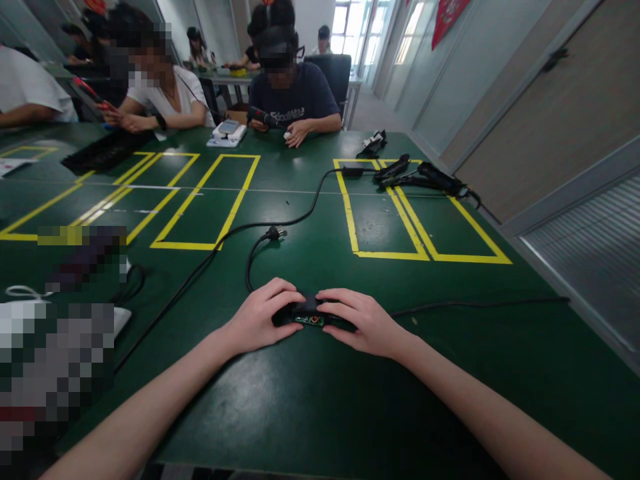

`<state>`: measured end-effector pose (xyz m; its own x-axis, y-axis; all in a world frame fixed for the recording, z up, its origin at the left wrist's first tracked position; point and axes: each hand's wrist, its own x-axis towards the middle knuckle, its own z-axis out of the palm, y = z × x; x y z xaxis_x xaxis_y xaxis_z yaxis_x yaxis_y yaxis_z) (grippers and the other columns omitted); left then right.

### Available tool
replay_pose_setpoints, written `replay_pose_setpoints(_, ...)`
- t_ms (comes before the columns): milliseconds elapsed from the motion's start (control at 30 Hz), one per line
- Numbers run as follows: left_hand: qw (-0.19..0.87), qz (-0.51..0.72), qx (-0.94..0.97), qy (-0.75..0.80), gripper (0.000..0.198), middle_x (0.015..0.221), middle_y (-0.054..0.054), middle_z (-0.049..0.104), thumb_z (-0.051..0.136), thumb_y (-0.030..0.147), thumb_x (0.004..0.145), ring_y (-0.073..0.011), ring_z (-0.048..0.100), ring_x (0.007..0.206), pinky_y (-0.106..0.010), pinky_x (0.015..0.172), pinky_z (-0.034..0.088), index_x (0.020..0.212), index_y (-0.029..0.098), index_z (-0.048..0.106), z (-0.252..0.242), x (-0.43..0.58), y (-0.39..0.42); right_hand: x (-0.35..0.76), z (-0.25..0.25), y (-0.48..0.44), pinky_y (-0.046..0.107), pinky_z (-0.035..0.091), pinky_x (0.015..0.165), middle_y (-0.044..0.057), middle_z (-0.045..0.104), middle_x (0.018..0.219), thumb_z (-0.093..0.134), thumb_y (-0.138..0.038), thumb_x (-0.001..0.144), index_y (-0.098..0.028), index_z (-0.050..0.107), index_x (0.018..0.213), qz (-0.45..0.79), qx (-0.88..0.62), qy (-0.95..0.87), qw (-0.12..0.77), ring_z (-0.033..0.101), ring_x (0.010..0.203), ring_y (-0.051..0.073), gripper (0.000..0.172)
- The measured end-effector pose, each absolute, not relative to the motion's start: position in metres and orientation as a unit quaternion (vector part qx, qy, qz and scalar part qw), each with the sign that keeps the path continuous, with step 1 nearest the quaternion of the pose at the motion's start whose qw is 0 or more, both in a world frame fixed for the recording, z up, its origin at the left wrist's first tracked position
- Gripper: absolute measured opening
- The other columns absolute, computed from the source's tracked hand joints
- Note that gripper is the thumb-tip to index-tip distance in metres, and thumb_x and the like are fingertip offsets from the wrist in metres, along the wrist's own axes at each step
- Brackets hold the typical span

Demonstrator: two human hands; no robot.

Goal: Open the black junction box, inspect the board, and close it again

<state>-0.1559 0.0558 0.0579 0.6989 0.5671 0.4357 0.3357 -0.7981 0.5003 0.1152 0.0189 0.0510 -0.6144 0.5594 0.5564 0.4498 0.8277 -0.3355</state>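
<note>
Between my two hands, low over the green table, is a black power adapter (307, 305) with its casing open toward me. A green circuit board (310, 321) with a copper-coloured coil shows inside. My left hand (265, 315) grips the adapter's left end, fingers on top and thumb below. On the right end my right hand (364, 323) has the same kind of hold, with its fingertips on the upper edge. A black cord with a plug (273, 233) curls away behind my left hand. Another black cable (480, 304) runs out to the right from behind my right hand.
The green table (280, 413) carries yellow tape outlines (393, 256). A long black cable (295, 220) crosses it to black devices (420, 175) at the back right. Blurred items (55, 373) lie at the left. A person (300, 93) opposite handles a tool; others sit farther left.
</note>
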Motion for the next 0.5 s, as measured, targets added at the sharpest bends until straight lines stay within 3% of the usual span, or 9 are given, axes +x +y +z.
replay_pose_setpoints(100,0.21,0.28,0.901,0.257,0.036,0.122,-0.011,0.071,0.072,0.026,0.093,-0.0244,0.07,0.111,-0.037,0.094,0.059,0.128,0.02,0.063,0.0568,-0.156,0.0564,0.112,0.0507,0.0155,0.039,0.062,0.09,0.013,0.073,0.118,0.061,-0.017,0.1,-0.02,0.065,0.121,0.071,-0.27,-0.897,0.341,0.071,0.109,0.024,0.021)
replay_pose_setpoints(167,0.215,0.27,0.905,0.249,0.034,0.117,-0.01,0.074,0.071,0.026,0.094,-0.024,0.072,0.107,-0.037,0.092,0.059,0.126,0.02,0.064,0.0563,-0.1558,0.0573,0.1099,0.05,0.0135,0.039,0.061,0.088,0.013,0.072,0.116,0.061,-0.016,0.099,-0.02,0.066,0.118,0.067,-0.271,-0.901,0.331,0.069,0.107,0.023,0.02)
replay_pose_setpoints(333,0.223,0.262,0.905,0.251,0.031,0.113,-0.01,0.076,0.069,0.029,0.095,-0.0243,0.073,0.104,-0.038,0.09,0.059,0.124,0.019,0.066,0.0573,-0.1553,0.0587,0.1076,0.0483,0.0128,0.04,0.06,0.084,0.016,0.072,0.117,0.066,-0.03,0.099,-0.018,0.064,0.117,0.066,-0.285,-0.895,0.335,0.07,0.103,0.025,0.021)
replay_pose_setpoints(500,0.223,0.26,0.903,0.258,0.037,0.117,-0.011,0.076,0.071,0.034,0.097,-0.0251,0.072,0.107,-0.039,0.092,0.059,0.13,0.019,0.065,0.0555,-0.1574,0.0583,0.1066,0.05,0.0148,0.039,0.06,0.084,0.014,0.073,0.115,0.063,-0.017,0.094,-0.02,0.062,0.115,0.069,-0.307,-0.871,0.378,0.071,0.098,0.024,0.021)
